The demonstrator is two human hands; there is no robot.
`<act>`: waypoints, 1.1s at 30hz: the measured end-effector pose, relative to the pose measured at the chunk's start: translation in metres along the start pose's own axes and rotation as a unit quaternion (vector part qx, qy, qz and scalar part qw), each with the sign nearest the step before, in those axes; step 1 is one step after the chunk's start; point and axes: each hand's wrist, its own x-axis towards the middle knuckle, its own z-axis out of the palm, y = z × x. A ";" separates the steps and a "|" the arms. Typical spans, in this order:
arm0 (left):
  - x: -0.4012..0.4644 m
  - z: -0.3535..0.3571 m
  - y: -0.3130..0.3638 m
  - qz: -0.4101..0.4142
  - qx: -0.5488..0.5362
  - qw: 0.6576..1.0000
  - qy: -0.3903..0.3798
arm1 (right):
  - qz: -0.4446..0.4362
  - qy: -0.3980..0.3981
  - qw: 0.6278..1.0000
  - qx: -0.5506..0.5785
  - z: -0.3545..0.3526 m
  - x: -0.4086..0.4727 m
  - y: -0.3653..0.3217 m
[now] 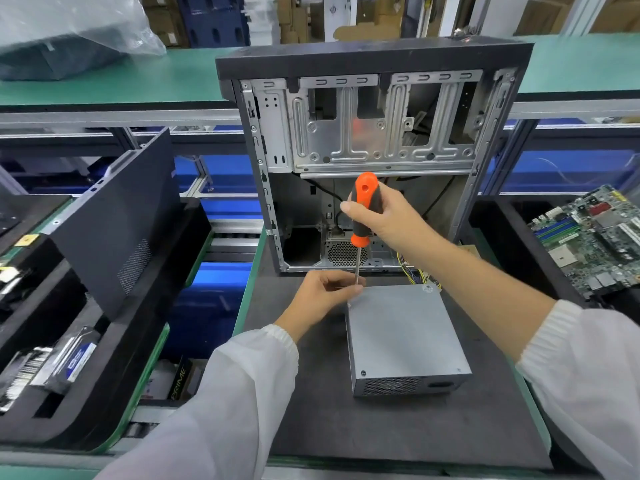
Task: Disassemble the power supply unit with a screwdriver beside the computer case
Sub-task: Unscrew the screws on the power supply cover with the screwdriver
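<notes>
while right hand (384, 216) grips screwdriver (363, 209), power supply unit (405, 337) below

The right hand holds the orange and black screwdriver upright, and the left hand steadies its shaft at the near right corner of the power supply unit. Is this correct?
Not quite. In the head view the left hand steadies the shaft at the far left corner of the power supply unit, next to the computer case, not the near right corner. The rest holds: the right hand holds the orange and black screwdriver upright.
</notes>
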 end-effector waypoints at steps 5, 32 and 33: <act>0.006 -0.007 0.009 0.035 0.120 0.992 0.008 | -0.043 -0.043 0.944 -0.325 -0.024 0.018 -0.032; 0.015 -0.007 0.041 0.072 -0.007 0.997 -0.024 | 0.053 -0.248 0.770 -0.586 -0.025 0.038 -0.087; 0.016 -0.007 0.042 0.074 -0.007 0.997 -0.025 | 0.034 -0.259 0.764 -0.590 -0.024 0.039 -0.084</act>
